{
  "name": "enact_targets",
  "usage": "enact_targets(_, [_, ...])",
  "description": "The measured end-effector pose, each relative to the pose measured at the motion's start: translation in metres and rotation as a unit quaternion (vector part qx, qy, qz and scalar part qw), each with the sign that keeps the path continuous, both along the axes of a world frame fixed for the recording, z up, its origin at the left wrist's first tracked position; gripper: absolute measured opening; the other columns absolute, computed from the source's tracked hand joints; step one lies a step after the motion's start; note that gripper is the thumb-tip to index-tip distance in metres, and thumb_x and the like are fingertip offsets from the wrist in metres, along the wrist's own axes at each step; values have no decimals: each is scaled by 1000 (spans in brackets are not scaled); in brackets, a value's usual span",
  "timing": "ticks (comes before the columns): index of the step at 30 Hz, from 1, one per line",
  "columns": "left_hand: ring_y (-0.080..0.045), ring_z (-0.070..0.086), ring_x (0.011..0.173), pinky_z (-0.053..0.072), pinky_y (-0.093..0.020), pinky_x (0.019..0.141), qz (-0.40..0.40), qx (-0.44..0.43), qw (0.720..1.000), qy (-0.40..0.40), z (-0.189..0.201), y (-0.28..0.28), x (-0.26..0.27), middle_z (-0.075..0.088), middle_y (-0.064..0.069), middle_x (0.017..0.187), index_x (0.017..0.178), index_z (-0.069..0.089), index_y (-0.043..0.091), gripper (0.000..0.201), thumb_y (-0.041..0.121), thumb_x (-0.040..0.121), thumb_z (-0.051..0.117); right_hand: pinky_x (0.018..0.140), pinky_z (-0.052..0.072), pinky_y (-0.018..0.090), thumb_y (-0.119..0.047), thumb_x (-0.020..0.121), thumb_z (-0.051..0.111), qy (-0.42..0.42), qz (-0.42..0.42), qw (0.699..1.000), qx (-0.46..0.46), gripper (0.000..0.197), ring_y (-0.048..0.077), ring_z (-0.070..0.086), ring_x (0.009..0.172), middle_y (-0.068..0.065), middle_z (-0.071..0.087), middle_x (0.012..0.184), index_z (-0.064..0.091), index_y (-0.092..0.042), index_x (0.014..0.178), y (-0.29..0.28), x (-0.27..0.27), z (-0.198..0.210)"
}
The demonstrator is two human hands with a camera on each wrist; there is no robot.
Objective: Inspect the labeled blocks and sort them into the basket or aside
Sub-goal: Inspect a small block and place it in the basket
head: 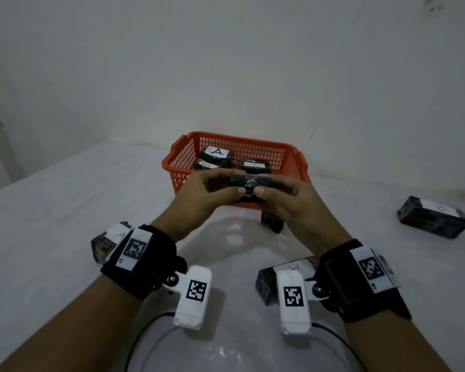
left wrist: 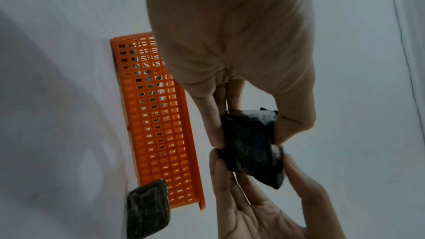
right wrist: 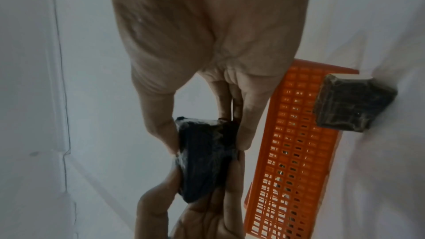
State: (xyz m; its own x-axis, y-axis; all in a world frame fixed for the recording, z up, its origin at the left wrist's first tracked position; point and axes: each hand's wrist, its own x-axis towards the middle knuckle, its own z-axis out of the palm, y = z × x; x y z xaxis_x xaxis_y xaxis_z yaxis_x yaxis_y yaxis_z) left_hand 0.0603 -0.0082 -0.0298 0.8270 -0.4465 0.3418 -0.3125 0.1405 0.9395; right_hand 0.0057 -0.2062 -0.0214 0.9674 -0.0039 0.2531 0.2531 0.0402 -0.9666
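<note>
Both hands hold one dark wrapped block (head: 249,185) in the air just in front of the orange basket (head: 177,157). My left hand (head: 212,191) pinches its left end and my right hand (head: 282,197) pinches its right end, thumbs meeting at the near side. No label shows on the block (left wrist: 249,144) from the left wrist view, nor on the block (right wrist: 204,159) in the right wrist view. Inside the basket lie blocks labelled A (head: 216,153) and another (head: 254,165).
On the white table lie more dark blocks: one labelled A (head: 105,241) by my left wrist, one (head: 282,277) under my right wrist, one (head: 273,222) standing in front of the basket, one (head: 434,220) at the right. A white wall stands behind the basket.
</note>
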Motion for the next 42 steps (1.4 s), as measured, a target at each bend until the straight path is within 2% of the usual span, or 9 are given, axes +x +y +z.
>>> enact_targets(4, [-16,70,116,55,-37,102,-6,11,1000,3,-1,2,1,73,-4,123,131,64,13,46,8,86,73,97,60,33,-16,78,77,-5,2,1000,1,39,25,75,112,9,79,114,73,-9,117,-6,0,0])
enact_targets(7, [-18,67,121,56,-34,100,-30,11,999,13,-1,1,0,71,-3,128,136,60,14,55,14,83,76,105,56,42,-12,79,82,-16,-34,999,-35,45,22,73,115,7,78,119,72,-10,123,-10,2,-4])
enact_targets(11, [-7,68,115,58,-22,88,17,32,999,-37,-3,-1,-1,72,2,123,130,64,15,53,-1,82,78,106,55,46,-16,72,91,24,-11,999,-23,72,22,71,119,8,73,128,62,-14,138,-11,5,-7])
enact_targets(17, [-9,65,122,57,-22,89,-49,13,998,-43,-5,-7,-7,64,2,133,139,54,11,67,-16,80,73,77,64,33,-17,98,67,75,-28,997,13,26,28,78,100,14,80,107,73,-4,119,-2,1,-3])
enact_targets(22, [-2,71,106,59,-19,81,36,10,999,-34,-10,-17,-7,71,7,122,130,60,28,39,14,94,66,98,60,49,-21,96,71,45,-73,995,-47,26,25,78,102,6,81,107,76,-14,120,-2,-1,-7])
enact_targets(25, [-2,73,99,59,-17,80,75,15,996,-54,-12,-19,-6,76,9,109,117,67,28,31,10,92,70,98,60,48,-20,94,73,40,-74,994,-67,27,21,78,102,3,81,107,75,-16,121,1,-2,-6])
enact_targets(30, [2,73,98,55,-10,75,50,3,997,-53,-8,-18,-8,78,15,101,119,68,23,36,5,88,74,92,63,45,-27,93,74,18,-95,992,-86,23,22,77,103,2,80,108,78,-20,115,3,-2,-3])
enact_targets(39, [-3,74,98,58,-15,75,51,-30,998,-26,-6,-13,-5,78,14,102,119,69,21,30,8,93,67,99,60,44,-15,89,78,18,-53,995,-88,31,20,77,106,3,80,111,75,-12,120,-4,-7,1])
enact_targets(42, [-8,73,105,60,-22,84,29,-23,999,-14,-6,-12,-4,77,9,112,124,67,20,33,13,92,68,101,59,41,-19,87,81,-4,-70,991,-117,34,15,76,106,-1,81,111,76,-15,120,-8,-9,1])
